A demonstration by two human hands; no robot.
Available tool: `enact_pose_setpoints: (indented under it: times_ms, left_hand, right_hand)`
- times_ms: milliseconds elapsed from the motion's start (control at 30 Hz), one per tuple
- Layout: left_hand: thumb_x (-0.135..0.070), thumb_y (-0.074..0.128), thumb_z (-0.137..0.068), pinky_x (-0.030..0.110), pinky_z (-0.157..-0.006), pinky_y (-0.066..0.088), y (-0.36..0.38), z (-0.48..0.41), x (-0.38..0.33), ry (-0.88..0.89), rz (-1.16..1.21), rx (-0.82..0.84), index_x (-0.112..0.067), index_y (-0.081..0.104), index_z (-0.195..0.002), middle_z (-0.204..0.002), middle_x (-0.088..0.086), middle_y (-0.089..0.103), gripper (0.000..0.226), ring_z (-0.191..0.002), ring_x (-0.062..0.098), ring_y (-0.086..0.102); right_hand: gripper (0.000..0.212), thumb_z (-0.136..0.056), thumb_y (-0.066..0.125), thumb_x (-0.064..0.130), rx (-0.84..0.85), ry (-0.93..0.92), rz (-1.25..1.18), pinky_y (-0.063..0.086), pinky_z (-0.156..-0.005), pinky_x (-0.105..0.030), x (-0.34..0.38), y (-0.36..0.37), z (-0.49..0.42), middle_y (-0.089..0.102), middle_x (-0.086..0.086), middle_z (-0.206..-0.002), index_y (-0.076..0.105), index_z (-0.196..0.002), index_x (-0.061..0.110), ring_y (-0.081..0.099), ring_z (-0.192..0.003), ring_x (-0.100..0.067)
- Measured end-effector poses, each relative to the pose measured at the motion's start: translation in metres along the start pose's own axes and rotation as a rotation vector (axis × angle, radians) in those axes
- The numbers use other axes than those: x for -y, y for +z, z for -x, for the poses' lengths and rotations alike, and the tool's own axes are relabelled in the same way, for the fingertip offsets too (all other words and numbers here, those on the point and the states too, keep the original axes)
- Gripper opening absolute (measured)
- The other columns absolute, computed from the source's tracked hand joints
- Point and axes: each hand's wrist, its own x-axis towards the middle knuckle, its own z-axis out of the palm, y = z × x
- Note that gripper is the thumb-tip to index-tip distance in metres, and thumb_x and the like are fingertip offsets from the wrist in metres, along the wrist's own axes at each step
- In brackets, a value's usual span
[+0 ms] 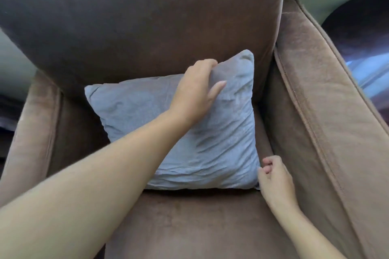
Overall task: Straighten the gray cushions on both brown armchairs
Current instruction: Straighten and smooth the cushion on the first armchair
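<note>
A wrinkled gray cushion [219, 132] lies on the seat of a brown armchair [189, 225], leaning back against the backrest and turned askew. My left hand [195, 90] grips the cushion's top edge, fingers behind it and thumb on the front. My right hand [275, 176] is at the cushion's lower right corner, fingers curled and touching that corner; whether it pinches the fabric is unclear. Only one armchair is in view.
The chair's right armrest [328, 111] runs close beside the cushion, and the left armrest [31, 124] sits farther off. A dark round table [362, 27] stands behind the right armrest against a greenish wall.
</note>
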Motion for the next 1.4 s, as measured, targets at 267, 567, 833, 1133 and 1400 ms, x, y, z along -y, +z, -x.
enact_pose_setpoints:
  times_ms: [267, 567, 833, 1133, 1400]
  left_hand:
    - [-0.062, 0.057, -0.086, 0.062, -0.116, 0.025, -0.097, 0.093, 0.140, -0.194, -0.542, 0.148, -0.012, 0.027, -0.154, -0.164, 0.006, 0.025, 0.090, -0.151, 0.029, 0.022]
    - [-0.083, 0.032, -0.079, 0.070, -0.116, 0.010, -0.075, 0.105, 0.172, -0.161, -0.643, 0.339, -0.041, -0.019, -0.153, -0.168, -0.003, -0.011, 0.100, -0.155, 0.024, -0.009]
    - [-0.064, 0.067, -0.078, 0.048, -0.117, 0.026, -0.091, 0.126, 0.180, -0.480, -0.107, -0.257, -0.016, 0.022, -0.154, -0.161, 0.015, 0.023, 0.100, -0.148, 0.029, 0.024]
    - [-0.058, 0.078, -0.073, 0.043, -0.104, 0.051, -0.093, 0.104, 0.206, -0.957, 0.895, -0.353, -0.012, 0.054, -0.133, -0.128, 0.003, 0.065, 0.079, -0.116, 0.021, 0.064]
    - [-0.050, 0.083, -0.071, 0.042, -0.093, 0.057, -0.105, 0.107, 0.203, -0.969, 0.910, -0.495, -0.012, 0.064, -0.116, -0.115, 0.003, 0.072, 0.062, -0.104, 0.020, 0.071]
  right_hand:
    - [0.072, -0.084, 0.067, 0.038, -0.066, -0.998, 0.412, 0.033, -0.115, -0.051, 0.167, 0.005, -0.005, 0.043, -0.012, -0.151, 0.042, -0.146, 0.009, 0.038, -0.142, -0.033]
    - [0.115, -0.076, 0.055, 0.076, 0.091, -0.937, 0.954, 0.000, -0.121, -0.060, 0.182, 0.026, -0.054, -0.008, 0.000, -0.168, -0.006, -0.158, 0.022, -0.009, -0.154, -0.025]
    - [0.101, -0.077, 0.067, 0.057, -0.226, -0.736, 0.321, 0.021, -0.121, -0.045, 0.178, -0.005, -0.068, 0.022, -0.019, -0.160, 0.023, -0.153, 0.006, 0.019, -0.150, -0.033]
    - [0.071, -0.071, 0.078, 0.060, 0.154, -0.010, -0.562, 0.055, -0.083, -0.031, 0.158, -0.017, -0.111, 0.069, -0.001, -0.121, 0.058, -0.122, 0.015, 0.069, -0.105, -0.016]
    - [0.053, -0.080, 0.076, 0.046, 0.134, -0.025, -0.616, 0.055, -0.089, -0.035, 0.170, -0.017, -0.112, 0.072, -0.001, -0.116, 0.064, -0.120, 0.013, 0.069, -0.105, -0.016]
